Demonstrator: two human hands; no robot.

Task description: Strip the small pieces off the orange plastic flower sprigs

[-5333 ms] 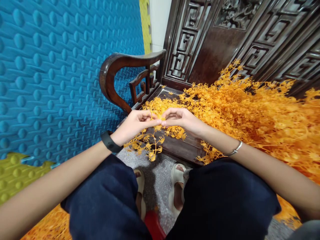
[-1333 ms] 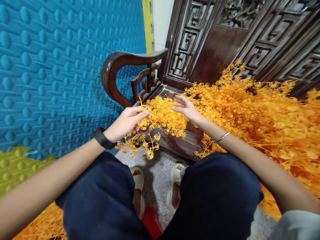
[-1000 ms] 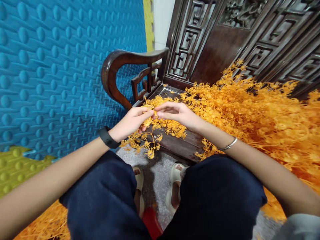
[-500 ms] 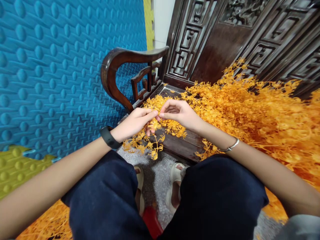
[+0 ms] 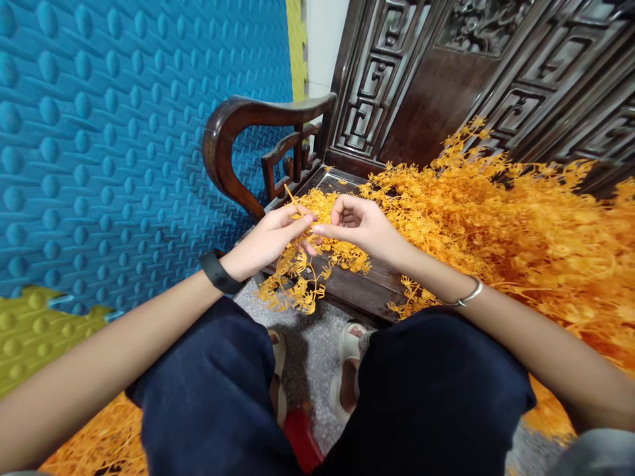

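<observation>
In the head view, the left hand [image 5: 270,235] is pinching a sprig [image 5: 300,284] above the bench's [image 5: 360,294] front edge. The yellow-orange sprig is showing a thin bare stem above the fingers, while forked branches with claw-like tufts are hanging below. The right hand [image 5: 370,228] is curling its fingers, thumb extending toward the left fingertips; whether it is gripping anything, I cannot tell.

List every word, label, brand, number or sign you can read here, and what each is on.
None: no readable text anywhere.
Black wristband: no legible marking.
Orange sprigs: no visible label.
Carved wooden back: ornamental patterns, no readable lettering.
</observation>
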